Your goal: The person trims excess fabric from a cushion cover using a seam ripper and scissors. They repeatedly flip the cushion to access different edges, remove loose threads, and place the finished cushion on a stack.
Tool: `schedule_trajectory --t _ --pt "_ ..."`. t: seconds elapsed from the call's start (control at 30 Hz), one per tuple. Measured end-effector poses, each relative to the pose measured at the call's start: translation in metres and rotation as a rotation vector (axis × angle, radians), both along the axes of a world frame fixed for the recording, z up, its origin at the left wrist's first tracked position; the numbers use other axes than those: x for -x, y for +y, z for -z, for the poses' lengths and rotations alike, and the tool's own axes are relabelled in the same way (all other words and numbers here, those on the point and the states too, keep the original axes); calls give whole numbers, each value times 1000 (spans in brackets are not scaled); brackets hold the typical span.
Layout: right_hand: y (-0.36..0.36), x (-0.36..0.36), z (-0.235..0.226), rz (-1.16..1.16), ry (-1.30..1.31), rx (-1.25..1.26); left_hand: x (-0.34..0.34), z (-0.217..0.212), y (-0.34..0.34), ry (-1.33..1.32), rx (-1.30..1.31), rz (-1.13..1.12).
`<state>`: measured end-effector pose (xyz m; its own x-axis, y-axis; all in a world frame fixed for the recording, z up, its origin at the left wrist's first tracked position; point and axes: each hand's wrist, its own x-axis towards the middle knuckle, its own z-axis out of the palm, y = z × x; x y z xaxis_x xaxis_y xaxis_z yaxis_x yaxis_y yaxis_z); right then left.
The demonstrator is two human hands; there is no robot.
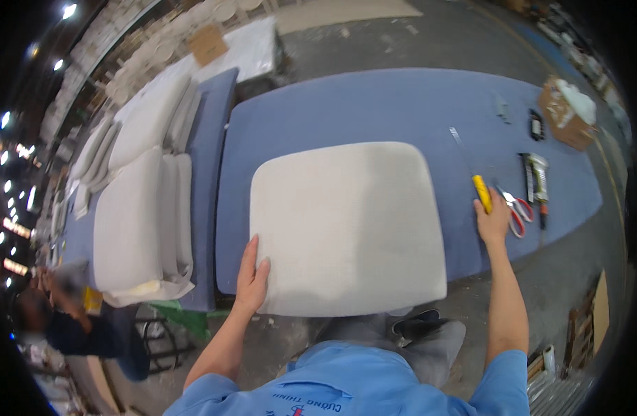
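A pale, rounded-corner seat cushion (318, 222) lies flat on the blue-covered table and overhangs its near edge. My left hand (251, 281) grips the cushion's left side near the front corner, with some fingers hidden by its edge. On the right, my right hand (494, 220) closes round the lower end of a yellow-handled knife (481, 193), whose long thin blade points away from me. Red-handled scissors (518, 220) lie just right of that hand, close to its fingers.
Stacked pale cushions (128, 229) stand on another blue surface at the left. Toward the table's right end lie a tube (538, 173), a black item (536, 125) and a cardboard box (568, 118). A person (76, 319) is at the far left.
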<state>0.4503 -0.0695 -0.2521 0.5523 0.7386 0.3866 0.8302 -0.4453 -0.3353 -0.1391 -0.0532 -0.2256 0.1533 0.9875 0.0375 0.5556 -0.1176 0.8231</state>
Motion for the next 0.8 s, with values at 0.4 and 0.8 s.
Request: schedule_trajectory --t 0.4,0.8 --pt "24 -9 15 20 122 6 -13 -22 8 393 34 28" --pt "21 -3 11 60 129 -73 -6 -5 -3 249 -82 9"
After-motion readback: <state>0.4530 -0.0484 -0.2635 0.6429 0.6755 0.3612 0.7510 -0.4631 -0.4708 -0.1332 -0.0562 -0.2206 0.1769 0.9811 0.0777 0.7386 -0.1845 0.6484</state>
